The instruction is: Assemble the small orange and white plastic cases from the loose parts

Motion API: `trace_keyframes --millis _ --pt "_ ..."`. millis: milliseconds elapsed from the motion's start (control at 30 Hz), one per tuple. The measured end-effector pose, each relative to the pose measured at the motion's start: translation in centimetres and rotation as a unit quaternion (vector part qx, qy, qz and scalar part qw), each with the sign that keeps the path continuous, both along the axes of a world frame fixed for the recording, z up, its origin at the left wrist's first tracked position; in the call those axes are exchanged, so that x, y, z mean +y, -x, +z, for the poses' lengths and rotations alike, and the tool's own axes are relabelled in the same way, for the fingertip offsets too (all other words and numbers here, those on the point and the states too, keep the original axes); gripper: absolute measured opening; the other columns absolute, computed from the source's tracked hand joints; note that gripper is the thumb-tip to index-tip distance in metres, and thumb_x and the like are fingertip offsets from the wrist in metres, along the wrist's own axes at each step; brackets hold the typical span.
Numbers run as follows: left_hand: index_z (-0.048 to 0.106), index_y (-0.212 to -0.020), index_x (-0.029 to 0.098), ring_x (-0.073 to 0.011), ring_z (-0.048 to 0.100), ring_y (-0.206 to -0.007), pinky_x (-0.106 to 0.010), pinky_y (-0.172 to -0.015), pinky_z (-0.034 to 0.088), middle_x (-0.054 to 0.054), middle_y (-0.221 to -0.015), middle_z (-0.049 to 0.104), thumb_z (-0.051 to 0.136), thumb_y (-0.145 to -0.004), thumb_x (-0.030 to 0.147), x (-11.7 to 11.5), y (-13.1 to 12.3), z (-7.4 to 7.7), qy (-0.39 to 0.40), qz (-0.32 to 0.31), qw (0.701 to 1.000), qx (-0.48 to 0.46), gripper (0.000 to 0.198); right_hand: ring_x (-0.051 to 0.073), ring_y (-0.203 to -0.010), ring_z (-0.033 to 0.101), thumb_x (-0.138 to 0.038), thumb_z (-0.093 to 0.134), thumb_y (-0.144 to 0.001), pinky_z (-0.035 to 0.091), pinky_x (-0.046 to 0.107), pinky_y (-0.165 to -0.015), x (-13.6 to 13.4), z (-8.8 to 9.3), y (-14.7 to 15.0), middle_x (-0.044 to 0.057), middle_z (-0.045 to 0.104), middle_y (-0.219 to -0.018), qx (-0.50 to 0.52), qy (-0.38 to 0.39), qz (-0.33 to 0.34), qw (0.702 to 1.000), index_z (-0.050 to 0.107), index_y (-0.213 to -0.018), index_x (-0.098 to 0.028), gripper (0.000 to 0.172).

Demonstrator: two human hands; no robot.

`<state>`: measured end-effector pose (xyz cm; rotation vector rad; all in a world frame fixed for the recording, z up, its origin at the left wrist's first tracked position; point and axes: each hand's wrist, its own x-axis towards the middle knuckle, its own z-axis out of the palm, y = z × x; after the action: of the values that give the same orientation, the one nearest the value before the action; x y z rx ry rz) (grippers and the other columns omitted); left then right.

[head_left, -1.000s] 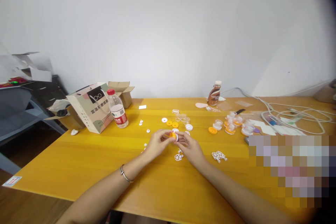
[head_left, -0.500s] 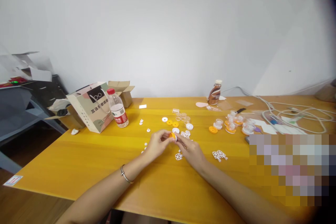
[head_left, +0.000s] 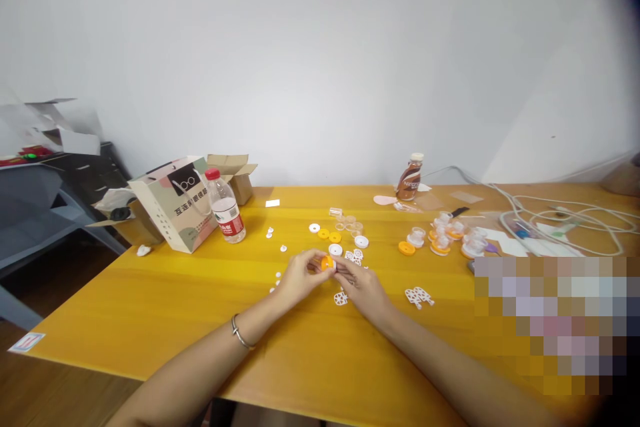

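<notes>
Between both hands, above the middle of the table, is a small round orange-and-white plastic piece (head_left: 328, 263). My left hand (head_left: 302, 275) pinches its left side with thumb and forefinger. The fingers of my right hand (head_left: 361, 283) close on its right, white side. Just beyond the hands lie a white disc (head_left: 335, 249), orange discs (head_left: 329, 235) and several clear rings (head_left: 350, 223). White openwork plastic pieces (head_left: 354, 257) lie beside my right hand, and another openwork piece (head_left: 341, 298) sits below it. Small white caps (head_left: 278, 278) are left of my left hand.
A paper bag (head_left: 175, 207), a water bottle (head_left: 226, 210) and a cardboard box (head_left: 239, 180) stand at the left. Rightward are white openwork pieces (head_left: 419, 297), clear-topped orange-and-white assemblies (head_left: 441, 240), a brown drink bottle (head_left: 411, 179) and tangled white cables (head_left: 530, 207).
The orange-and-white piece has turned slightly, so more of its orange face shows. Both hands stay in nearly the same place. The view has shifted very little.
</notes>
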<state>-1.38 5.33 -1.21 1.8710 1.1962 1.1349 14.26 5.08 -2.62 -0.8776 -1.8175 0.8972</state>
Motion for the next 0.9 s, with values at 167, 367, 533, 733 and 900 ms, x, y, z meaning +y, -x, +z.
trace_keyframes --millis 167,367,533,733,900 --pt "0.057 -0.090 0.014 -0.0108 0.054 -0.065 -0.021 -0.062 0.043 -0.002 -0.075 0.061 0.059 -0.067 0.024 0.5 0.2 -0.1 -0.028 0.004 0.999 0.035 0.026 0.015 -0.080 0.061 -0.023 0.050 -0.075 0.049 0.033 -0.076 0.4 0.2 -0.3 0.002 0.063 -0.087 -0.007 0.011 0.018 1.000 0.042 -0.110 -0.024 0.036" --pt "0.060 -0.080 0.016 -0.0137 0.051 -0.070 -0.023 -0.067 0.040 -0.002 -0.076 0.057 0.058 -0.063 0.020 0.4 1.7 1.0 -0.087 0.022 0.970 0.225 0.018 0.010 -0.053 0.046 -0.041 0.063 -0.063 0.035 0.021 -0.049 0.4 2.1 -2.1 -0.004 0.051 -0.060 -0.245 -0.024 0.023 0.969 0.049 -0.076 -0.021 0.028" --pt "0.060 -0.080 0.016 -0.0141 0.051 -0.069 -0.023 -0.065 0.040 -0.003 -0.077 0.052 0.057 -0.063 0.021 0.2 1.9 0.7 -0.083 0.003 0.956 0.280 0.018 0.010 -0.052 0.042 -0.046 0.065 -0.060 0.025 0.020 -0.045 0.2 2.8 -2.8 -0.003 0.051 -0.060 -0.346 -0.042 0.060 0.935 0.048 -0.065 -0.020 0.032" --pt "0.058 -0.085 0.018 -0.0148 0.050 -0.071 -0.024 -0.068 0.040 -0.002 -0.079 0.050 0.058 -0.064 0.023 -0.3 1.0 0.2 -0.086 -0.018 0.959 0.268 0.022 0.011 -0.051 0.044 -0.041 0.056 -0.071 0.028 0.021 -0.047 1.8 1.8 -3.8 -0.002 0.053 -0.058 -0.342 -0.044 0.020 0.939 0.045 -0.062 -0.020 0.025" --pt "0.056 -0.093 0.018 -0.0151 0.051 -0.075 -0.024 -0.071 0.041 -0.003 -0.083 0.050 0.057 -0.066 0.021 -1.1 0.3 0.0 -0.101 -0.056 0.960 0.257 0.028 0.011 -0.051 0.044 -0.040 0.050 -0.075 0.028 0.021 -0.048 2.9 1.3 -4.4 -0.002 0.053 -0.057 -0.348 -0.057 -0.018 0.936 0.044 -0.063 -0.020 0.025"
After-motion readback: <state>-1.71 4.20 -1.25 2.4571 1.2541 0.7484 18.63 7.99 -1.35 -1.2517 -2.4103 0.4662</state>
